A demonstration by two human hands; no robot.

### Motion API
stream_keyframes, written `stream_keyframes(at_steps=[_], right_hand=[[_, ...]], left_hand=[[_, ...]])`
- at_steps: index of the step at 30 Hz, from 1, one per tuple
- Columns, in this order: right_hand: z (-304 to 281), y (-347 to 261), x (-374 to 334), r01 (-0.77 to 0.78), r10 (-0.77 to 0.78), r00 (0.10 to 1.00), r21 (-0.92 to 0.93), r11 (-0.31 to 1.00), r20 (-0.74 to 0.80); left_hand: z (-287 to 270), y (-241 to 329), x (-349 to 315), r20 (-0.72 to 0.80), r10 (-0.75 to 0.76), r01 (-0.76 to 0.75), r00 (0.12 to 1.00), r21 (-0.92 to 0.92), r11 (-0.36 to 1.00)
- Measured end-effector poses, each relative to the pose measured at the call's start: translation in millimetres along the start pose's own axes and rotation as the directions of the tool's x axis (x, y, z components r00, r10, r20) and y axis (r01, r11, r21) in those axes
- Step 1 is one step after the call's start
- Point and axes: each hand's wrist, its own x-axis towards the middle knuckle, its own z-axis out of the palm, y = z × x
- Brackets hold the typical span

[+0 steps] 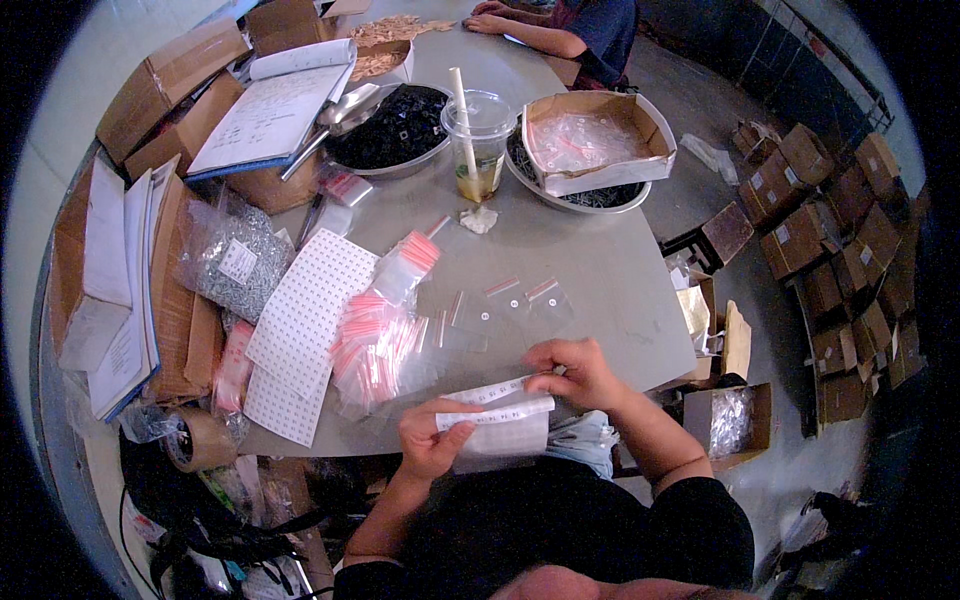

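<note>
A white sheet of small printed labels is held folded above the table's front edge, over my lap. My left hand grips its left end, thumb on top. My right hand is closed in a pinch at the far right corner of the sheet; whether a single label is between the fingertips is hidden. Beyond the hands lie several small clear zip bags, some with a round white label. To their left is a heap of red-striped zip bags. Two more label sheets lie left of the heap.
A plastic cup with a straw stands mid-table, between a bowl of black parts and a bowl carrying an open carton. At left are a bag of metal parts, tape and a clipboard. Another person sits at the far end.
</note>
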Motion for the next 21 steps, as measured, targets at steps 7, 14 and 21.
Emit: stream_keyframes(at_steps=[7, 14, 21], right_hand=[[-10.0, -11.6, 9.0, 0.25, -0.223, 0.967, -0.271, 0.93, 0.127], [-11.4, -12.9, 8.5, 0.302, -0.228, 0.948, -0.4, 0.866, 0.223], [-20.1, 1.1, 11.1, 0.262, -0.209, 0.909, -0.104, 0.959, 0.36]], left_hand=[[3.1, -2.0, 5.1, 0.078, 0.086, -0.093, 0.993, 0.092, 0.991], [7.1, 0.7, 5.7, 0.071, 0.001, -0.013, 0.997, 0.17, 0.985], [7.9, 0.1, 3.6, 0.059, -0.069, 0.055, 0.996, 0.203, 0.978]])
